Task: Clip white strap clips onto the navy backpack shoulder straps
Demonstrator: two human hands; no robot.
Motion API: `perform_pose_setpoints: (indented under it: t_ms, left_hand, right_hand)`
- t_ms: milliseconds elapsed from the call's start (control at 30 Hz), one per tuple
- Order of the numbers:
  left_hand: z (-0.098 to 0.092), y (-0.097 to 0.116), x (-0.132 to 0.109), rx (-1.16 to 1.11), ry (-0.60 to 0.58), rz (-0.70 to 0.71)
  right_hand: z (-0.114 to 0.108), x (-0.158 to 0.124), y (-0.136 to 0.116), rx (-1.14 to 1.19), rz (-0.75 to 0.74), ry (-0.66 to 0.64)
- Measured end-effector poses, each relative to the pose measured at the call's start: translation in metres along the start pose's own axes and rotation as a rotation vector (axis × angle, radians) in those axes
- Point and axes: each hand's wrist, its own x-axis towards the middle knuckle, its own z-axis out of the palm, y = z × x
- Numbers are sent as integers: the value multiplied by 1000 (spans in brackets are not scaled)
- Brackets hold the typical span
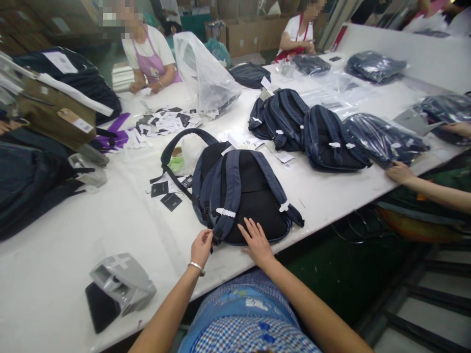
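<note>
A navy and black backpack (253, 196) lies on the white table (147, 274) in front of me, its shoulder straps facing up with white wraps around their lower parts. My left hand (202, 245), with a bracelet at the wrist, pinches at the backpack's lower left corner, by the end of a strap; what exactly is between the fingers is too small to make out. Spread fingers of my right hand (256, 241) rest flat on the lower edge of the black back panel. Black tags (171, 201) lie left of the backpack.
Grey tape dispenser (125, 282) beside a dark phone (102, 306) at lower left. More backpacks (324, 137) lie right and a dark pile (33, 181) left. Loose labels (165, 121) and a plastic bag (206, 73) stand beyond. A co-worker's hand (399, 172) touches a bagged backpack.
</note>
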Motion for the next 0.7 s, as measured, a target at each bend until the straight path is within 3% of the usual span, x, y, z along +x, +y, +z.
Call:
perform_pose_setpoints:
  t_ms: [67, 133, 233, 367, 467, 567, 700]
  left_hand:
    - [1, -6, -11, 20, 12, 66]
    - [-1, -9, -17, 7, 106, 124]
    - [-5, -8, -19, -37, 211, 137]
    - [1, 8, -18, -83, 33, 105]
    - [17, 33, -17, -407, -127, 84]
    - [31, 56, -17, -697, -263, 95]
    - [39, 70, -17, -825, -190, 175]
  right_hand:
    - [5, 1, 5, -114, -43, -27]
    - [0, 6, 10, -139, -95, -32]
    - [-28, 19, 9, -100, -125, 15]
    - [-82, 42, -9, -68, -79, 38]
    - [-110, 55, -21, -79, -61, 39]
    - [-120, 59, -21, -102, -67, 49]
    - [-115, 59, -14, -149, -83, 113]
